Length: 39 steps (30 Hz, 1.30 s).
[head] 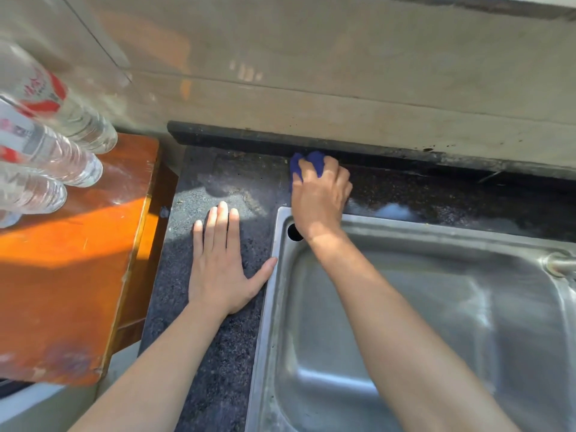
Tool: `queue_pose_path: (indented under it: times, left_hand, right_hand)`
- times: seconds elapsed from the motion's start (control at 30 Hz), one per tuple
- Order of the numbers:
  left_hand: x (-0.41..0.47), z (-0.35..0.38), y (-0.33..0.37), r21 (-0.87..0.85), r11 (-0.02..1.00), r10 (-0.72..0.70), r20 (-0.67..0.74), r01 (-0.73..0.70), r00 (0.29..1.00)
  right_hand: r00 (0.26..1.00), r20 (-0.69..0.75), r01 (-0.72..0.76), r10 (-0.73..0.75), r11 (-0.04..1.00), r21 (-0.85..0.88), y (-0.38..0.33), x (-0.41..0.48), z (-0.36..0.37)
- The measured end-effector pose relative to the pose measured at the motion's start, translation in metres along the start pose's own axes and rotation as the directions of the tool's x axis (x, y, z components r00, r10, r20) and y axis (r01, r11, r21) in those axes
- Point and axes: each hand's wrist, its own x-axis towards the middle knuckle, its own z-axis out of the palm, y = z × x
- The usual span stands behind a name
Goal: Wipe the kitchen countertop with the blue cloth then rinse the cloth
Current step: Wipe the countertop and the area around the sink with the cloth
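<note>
A pale tiled wall [343,73] fills the top of the view, with a dark raised strip [237,135] along its foot. Below it a steel sink [467,307] takes up the lower right; part of a metal fitting [561,263] shows at its right edge. The dark speckled countertop [218,353] runs along the sink's left side and behind it. To the left stands an orange wooden table [62,275] carrying at least 3 clear plastic bottles [53,151], blurred.

The left hand [218,266] lies flat on the countertop, fingers straight, thumb spread and touching the sink rim. The right forearm reaches across the sink's back left corner, partly hiding a round hole [294,232] in the rim. The right hand [321,198] has its fingers curled over the cloth [311,160], pressing it onto the countertop against the strip. The cloth is deep blue and bunched, showing only beyond the fingertips.
</note>
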Motion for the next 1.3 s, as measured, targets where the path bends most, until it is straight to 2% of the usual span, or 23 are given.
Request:
queue_pose_path:
  times: [0.07,0.13,0.17,0.2,0.3,0.37,0.47,0.53,0.63,0.7,0.8,0.87,0.9,0.93,1.0,1.1,1.13,1.2,1.27,1.3]
  left_hand:
    - [-0.001,0.0,0.0,-0.003,1.0,0.0,-0.004,0.0,1.0]
    - [-0.002,0.0,0.0,0.001,1.0,0.002,-0.001,-0.002,1.0]
    - [-0.003,0.0,0.0,0.006,1.0,0.0,0.005,-0.001,1.0]
    - [-0.003,-0.001,0.0,0.008,1.0,0.001,0.012,-0.001,1.0]
    - [-0.002,-0.001,0.001,-0.001,1.0,0.001,0.01,-0.001,1.0]
    - [-0.002,0.0,0.001,-0.021,1.0,0.005,0.018,-0.005,1.0]
    - [-0.001,0.002,0.0,-0.03,1.0,-0.002,0.005,0.003,1.0]
    - [-0.001,0.002,0.0,-0.045,0.999,-0.006,-0.006,0.006,1.0]
    - [0.0,0.001,-0.001,-0.041,0.999,0.003,-0.001,-0.003,1.0]
    - [-0.001,0.0,-0.002,-0.038,0.999,0.008,0.019,-0.007,1.0]
    - [0.0,-0.001,-0.002,-0.032,0.999,0.01,0.036,-0.008,0.999]
    - [0.0,0.0,-0.003,-0.037,0.999,0.016,0.033,-0.015,0.999]
    - [-0.001,0.0,-0.004,-0.042,0.999,0.016,0.033,-0.015,0.999]
    - [-0.001,-0.001,-0.004,-0.049,0.999,0.017,0.034,-0.016,0.999]
    - [-0.001,-0.001,-0.003,-0.057,0.998,0.018,0.027,-0.016,0.999]
    - [-0.001,0.0,-0.002,-0.054,0.998,0.018,0.028,-0.017,0.999]
    - [-0.001,0.0,-0.003,-0.058,0.998,0.018,0.028,-0.017,0.999]
    - [-0.001,0.001,-0.003,-0.062,0.998,0.018,0.01,-0.017,1.0]
    - [-0.003,0.0,-0.002,-0.068,0.998,0.01,0.001,-0.01,1.0]
    - [-0.004,0.001,-0.002,-0.073,0.997,0.009,-0.01,-0.009,1.0]
  right_hand:
    - [0.99,0.057,0.127,-0.126,0.992,-0.018,0.009,0.005,-0.011]
    - [0.947,0.139,0.3,-0.289,0.952,-0.061,0.033,0.013,-0.028]
    - [0.931,0.165,0.338,-0.325,0.939,-0.06,0.048,0.017,-0.036]
    - [0.935,0.161,0.326,-0.314,0.944,-0.053,0.065,0.017,-0.041]
    - [0.99,0.053,0.13,-0.13,0.991,0.012,0.092,0.007,-0.047]
    - [0.992,0.058,0.111,-0.111,0.994,-0.008,0.068,0.005,-0.031]
    - [0.93,0.039,0.362,-0.364,0.93,0.066,-0.017,0.009,0.004]
    - [0.891,0.104,0.429,-0.441,0.895,0.118,-0.059,0.009,0.015]
    - [0.865,0.172,0.446,-0.471,0.88,0.165,-0.05,0.017,0.006]
    - [0.888,0.078,0.425,-0.453,0.873,0.238,-0.014,0.016,-0.015]
    - [0.968,-0.023,0.248,-0.251,0.935,0.254,0.062,0.01,-0.055]
    - [0.988,-0.03,0.157,-0.154,0.973,0.17,0.104,0.007,-0.078]
    - [0.989,-0.014,0.146,-0.145,0.987,0.066,0.117,0.004,-0.08]
    - [0.988,-0.003,0.154,-0.154,0.987,-0.04,0.124,0.001,-0.077]
    - [0.992,-0.02,0.124,-0.128,0.983,-0.134,0.12,-0.005,-0.062]
    - [0.997,-0.07,-0.049,0.042,0.994,-0.098,0.081,-0.008,-0.036]
    - [0.998,-0.052,-0.037,0.032,0.995,-0.09,0.06,-0.009,-0.028]
    - [0.993,0.02,0.118,-0.117,0.991,-0.059,0.014,-0.01,-0.013]
    - [0.954,0.131,0.266,-0.269,0.963,0.045,-0.025,-0.006,-0.005]
    - [0.93,0.199,0.295,-0.309,0.951,0.095,-0.034,0.002,-0.007]
